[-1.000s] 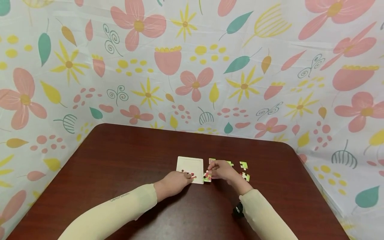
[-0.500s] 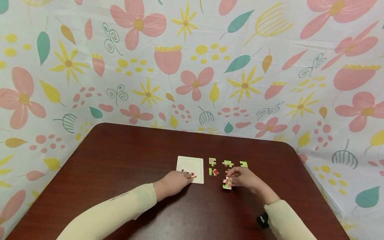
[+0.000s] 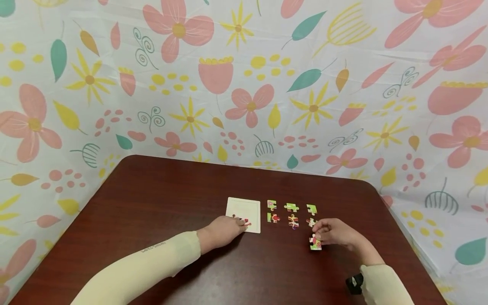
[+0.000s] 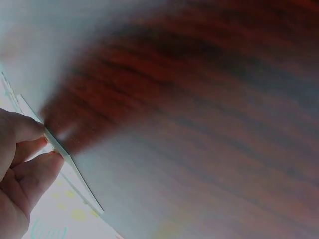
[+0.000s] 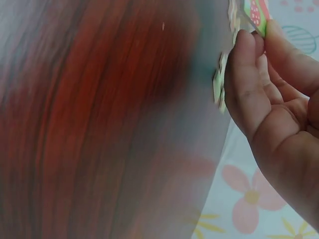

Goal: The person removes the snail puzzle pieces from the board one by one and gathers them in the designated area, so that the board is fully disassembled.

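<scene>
Between the thumb and fingers of my right hand point(image 3: 337, 233) is a jigsaw puzzle piece point(image 3: 315, 242), green with red and white print, tilted up at the right end of the loose pieces. The right wrist view shows the pinch at a corner of this piece point(image 5: 256, 17). My left hand point(image 3: 222, 232) holds the near-left edge of a square cream puzzle board point(image 3: 243, 207); thumb and fingertips meet at the board's edge point(image 4: 82, 179) in the left wrist view. Red printed shapes point(image 3: 245, 222) show on the board beside the left fingers, partly covered by them.
Loose puzzle pieces point(image 3: 291, 207) lie in two rows right of the board, among them a green corner piece point(image 3: 311, 209) and one with a red shape point(image 3: 273, 217). The dark wooden table point(image 3: 171, 182) meets a flower-patterned cloth point(image 3: 248, 106) at the back.
My right hand has moved right and toward me with the puzzle piece, from beside the board past the loose pieces, uncovering them. The left hand stays at the board.
</scene>
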The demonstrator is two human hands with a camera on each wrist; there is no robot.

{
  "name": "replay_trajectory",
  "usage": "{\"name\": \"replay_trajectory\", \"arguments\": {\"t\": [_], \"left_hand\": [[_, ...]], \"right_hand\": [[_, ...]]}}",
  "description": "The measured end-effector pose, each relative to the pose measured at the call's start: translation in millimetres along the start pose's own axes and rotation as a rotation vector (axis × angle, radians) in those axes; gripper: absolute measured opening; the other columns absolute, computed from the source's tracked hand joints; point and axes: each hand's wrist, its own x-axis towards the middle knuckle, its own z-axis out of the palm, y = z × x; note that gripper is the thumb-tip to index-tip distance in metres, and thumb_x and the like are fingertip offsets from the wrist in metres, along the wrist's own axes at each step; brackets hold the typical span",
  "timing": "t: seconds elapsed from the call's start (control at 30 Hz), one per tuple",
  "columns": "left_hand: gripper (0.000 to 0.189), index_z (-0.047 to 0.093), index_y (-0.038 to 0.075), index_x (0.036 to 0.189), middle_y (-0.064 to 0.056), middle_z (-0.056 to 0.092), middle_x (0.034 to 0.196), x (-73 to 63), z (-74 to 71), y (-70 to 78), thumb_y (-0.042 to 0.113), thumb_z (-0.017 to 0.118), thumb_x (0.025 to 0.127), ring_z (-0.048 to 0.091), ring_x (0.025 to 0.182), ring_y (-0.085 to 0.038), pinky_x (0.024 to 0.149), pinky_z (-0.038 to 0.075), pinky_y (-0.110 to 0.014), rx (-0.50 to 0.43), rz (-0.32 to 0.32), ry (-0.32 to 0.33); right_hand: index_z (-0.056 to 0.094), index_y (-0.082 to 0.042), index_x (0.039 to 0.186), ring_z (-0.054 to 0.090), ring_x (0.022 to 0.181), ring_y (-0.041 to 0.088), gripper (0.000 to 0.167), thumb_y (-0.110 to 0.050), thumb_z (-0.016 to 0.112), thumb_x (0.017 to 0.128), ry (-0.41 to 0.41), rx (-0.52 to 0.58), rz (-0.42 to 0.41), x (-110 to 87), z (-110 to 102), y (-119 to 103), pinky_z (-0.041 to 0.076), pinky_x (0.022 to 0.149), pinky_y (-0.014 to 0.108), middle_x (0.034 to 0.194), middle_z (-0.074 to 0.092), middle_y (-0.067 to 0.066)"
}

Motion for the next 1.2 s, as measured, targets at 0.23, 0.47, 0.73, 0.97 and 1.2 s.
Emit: {"name": "replay_trajectory", "arguments": {"t": [0.23, 0.47, 0.73, 0.97, 1.2], "left_hand": [[0.028, 0.075, 0.025, 0.120, 0.014, 0.074, 0.118, -0.5, -0.9, 1.1, 0.013, 0.066, 0.096, 0.069, 0.104, -0.007, 0.076, 0.058, -0.020, 0.013, -0.010, 0.006], [0.032, 0.073, 0.025, 0.126, 0.014, 0.073, 0.125, -1.5, -2.9, 1.7, 0.014, 0.066, 0.097, 0.070, 0.113, -0.007, 0.083, 0.059, -0.020, 0.025, -0.020, -0.019], [0.033, 0.073, 0.025, 0.128, 0.013, 0.072, 0.129, -2.8, -2.6, 1.8, 0.015, 0.064, 0.098, 0.069, 0.118, -0.006, 0.089, 0.058, -0.020, 0.016, -0.026, -0.046], [0.033, 0.072, 0.025, 0.128, 0.013, 0.071, 0.130, -3.9, -1.9, 2.4, 0.015, 0.064, 0.098, 0.069, 0.118, -0.006, 0.089, 0.058, -0.019, 0.029, -0.021, -0.022], [0.032, 0.072, 0.024, 0.128, 0.012, 0.071, 0.129, -3.7, -5.5, 2.2, 0.014, 0.063, 0.098, 0.067, 0.119, -0.007, 0.093, 0.057, -0.020, 0.031, -0.008, 0.006]], "right_hand": [[0.056, 0.018, 0.116, 0.067, 0.086, 0.007, 0.028, -0.004, 0.062, 0.099, 0.002, -0.030, 0.018, -10.5, -9.9, 7.3, 0.062, 0.081, 0.031, 0.091, 0.065, -0.002], [0.054, 0.020, 0.115, 0.068, 0.086, 0.005, 0.028, -0.002, 0.061, 0.100, -0.002, -0.015, 0.008, -16.0, -15.7, 15.6, 0.062, 0.082, 0.031, 0.091, 0.066, -0.001], [0.055, 0.019, 0.116, 0.068, 0.086, 0.007, 0.026, -0.002, 0.059, 0.100, 0.031, -0.026, 0.018, -12.9, -15.4, 21.3, 0.063, 0.084, 0.035, 0.092, 0.068, 0.000], [0.056, 0.018, 0.114, 0.068, 0.085, 0.008, 0.023, -0.001, 0.059, 0.100, 0.071, -0.051, 0.033, -5.3, -13.9, 22.3, 0.063, 0.081, 0.036, 0.090, 0.070, -0.002], [0.059, 0.016, 0.110, 0.068, 0.081, 0.008, 0.021, 0.000, 0.061, 0.098, 0.136, -0.082, 0.060, -2.8, -8.6, 16.4, 0.061, 0.075, 0.033, 0.088, 0.072, -0.002]]}}
